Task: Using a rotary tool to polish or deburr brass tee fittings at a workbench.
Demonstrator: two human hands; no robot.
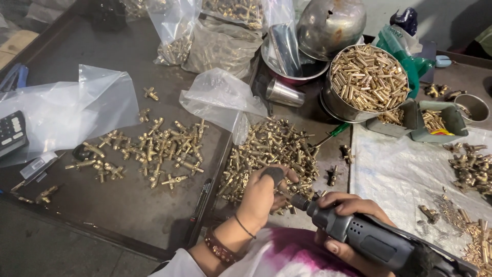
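A dark metal bench point(128, 205) fills the view; a grey floor point(41, 251) shows below its front edge, under even light.

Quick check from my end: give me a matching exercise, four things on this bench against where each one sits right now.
Things:
1. grey power tool
2. round tin of brass pins
3. calculator
4. green trays

Places:
A. far left edge
B. in the right hand
C. right of the round tin
D. top centre-right, behind the brass fittings pile

Pairs: 1-B, 2-D, 3-A, 4-C
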